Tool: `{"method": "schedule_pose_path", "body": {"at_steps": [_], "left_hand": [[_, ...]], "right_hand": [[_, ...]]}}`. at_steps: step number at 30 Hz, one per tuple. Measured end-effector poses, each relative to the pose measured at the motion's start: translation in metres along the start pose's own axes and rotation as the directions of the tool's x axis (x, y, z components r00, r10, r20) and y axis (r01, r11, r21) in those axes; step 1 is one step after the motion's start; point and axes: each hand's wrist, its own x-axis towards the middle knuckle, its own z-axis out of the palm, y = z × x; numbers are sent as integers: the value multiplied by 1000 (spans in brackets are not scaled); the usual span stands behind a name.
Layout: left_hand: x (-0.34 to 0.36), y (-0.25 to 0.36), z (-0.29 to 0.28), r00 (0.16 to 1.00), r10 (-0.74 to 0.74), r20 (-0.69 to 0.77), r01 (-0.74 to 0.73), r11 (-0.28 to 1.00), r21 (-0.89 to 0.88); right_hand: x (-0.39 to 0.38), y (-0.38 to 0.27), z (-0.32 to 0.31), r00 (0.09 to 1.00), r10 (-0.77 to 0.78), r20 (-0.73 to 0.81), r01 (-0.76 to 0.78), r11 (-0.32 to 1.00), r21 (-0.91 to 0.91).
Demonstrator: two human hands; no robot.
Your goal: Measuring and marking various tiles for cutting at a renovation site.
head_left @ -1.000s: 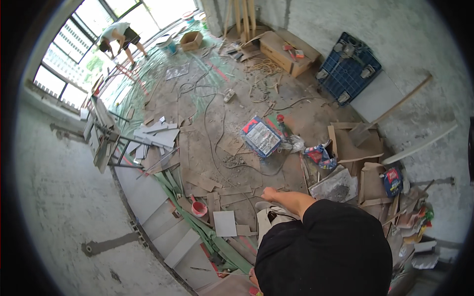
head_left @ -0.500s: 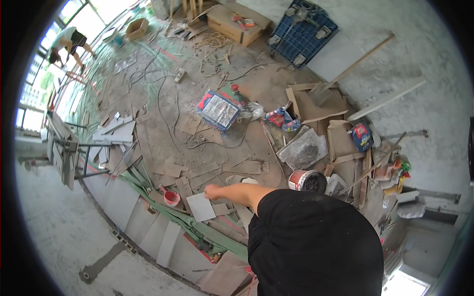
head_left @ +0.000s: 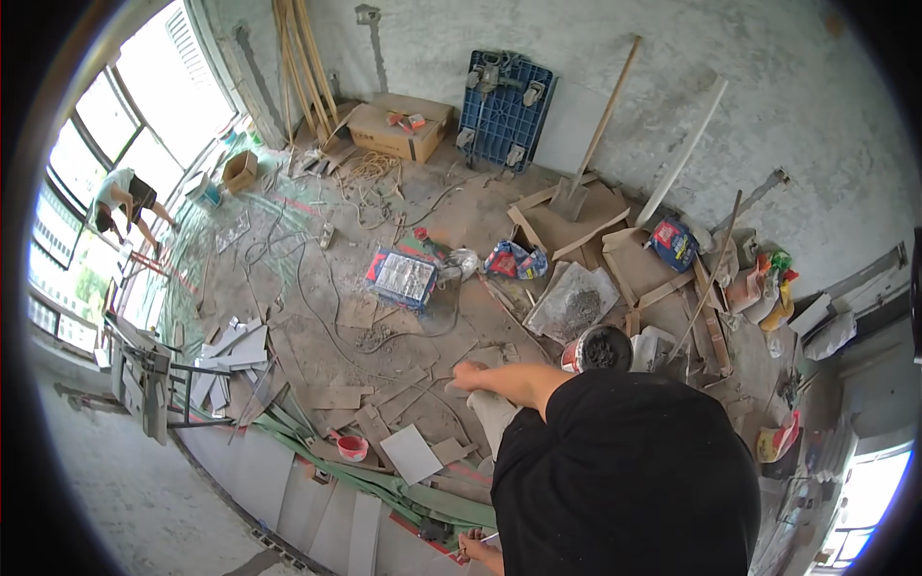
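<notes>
Seen from above through a wide, round lens, the wearer, in a black short-sleeved shirt (head_left: pixel 624 470), leans over the dusty, cardboard-strewn floor (head_left: pixel 451 216) of an unfinished room. The right hand (head_left: pixel 468 375) is held out with its fingers curled in; whether it holds anything cannot be told. Just below that arm is a beige trouser leg (head_left: pixel 493 415). The left hand (head_left: pixel 473 545), low in the view and partly hidden by the shirt, has bent fingers beside a thin, pale strip, but the grip is unclear. A pale grey, square tile (head_left: pixel 411 454) lies flat on the floor between the two hands, touched by neither. Left of it sits a small red plastic tub (head_left: pixel 353 456), and below runs crumpled green sheeting (head_left: pixel 432 497). Near the shirt's upper edge stands a red-and-white round bucket (head_left: pixel 572 357) of dark material. Farther off, a blue plastic pallet with casters (head_left: pixel 504 110) leans against the bare grey wall, and a co-worker (head_left: pixel 125 197) bends beside tall windows (head_left: pixel 101 106).
</notes>
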Motion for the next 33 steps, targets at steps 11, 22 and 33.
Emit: {"method": "schedule_pose_path", "body": {"at_steps": [11, 22, 33], "left_hand": [[-26, -22, 22, 973, 225, -48, -227, 973, -50], [-172, -148, 167, 793, -57, -607, 142, 985, 94], [-172, -197, 192, 585, -299, -754, 101, 949, -299]], "right_hand": [[48, 56, -2, 982, -120, 143, 145, 974, -173], [150, -16, -13, 696, -295, 654, 400, 917, -11], [105, -170, 52, 520, -98, 849, 498, 842, -208]]}}
